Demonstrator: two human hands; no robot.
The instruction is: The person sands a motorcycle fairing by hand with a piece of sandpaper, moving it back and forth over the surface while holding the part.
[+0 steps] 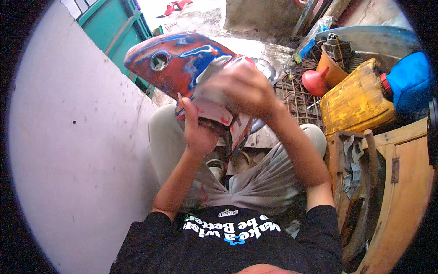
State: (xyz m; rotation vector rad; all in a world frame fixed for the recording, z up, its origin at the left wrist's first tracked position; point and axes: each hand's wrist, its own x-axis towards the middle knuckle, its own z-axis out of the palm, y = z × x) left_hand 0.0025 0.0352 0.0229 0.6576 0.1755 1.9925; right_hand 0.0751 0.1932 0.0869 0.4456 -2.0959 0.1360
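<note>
A curved, moulded body panel [182,75], which looks like a motorcycle fairing, is held up over my lap. Its surface is patchy with worn red, blue and white paint, and a round hole goes through its left end. My left hand [199,130] grips the lower edge from below, thumb up along the front side. Across the panel's middle lies my right hand [244,89], its fingers smeared by motion. Whether anything is under those fingers I cannot make out.
A pale wall [77,150] runs along my left, with a green metal gate [112,34] beyond it. To the right are a yellow jerrycan [356,100], a blue container [410,84], a red funnel [315,81], a metal grid [292,98] and a wooden cabinet [401,169]. Red parts [175,7] lie farther off.
</note>
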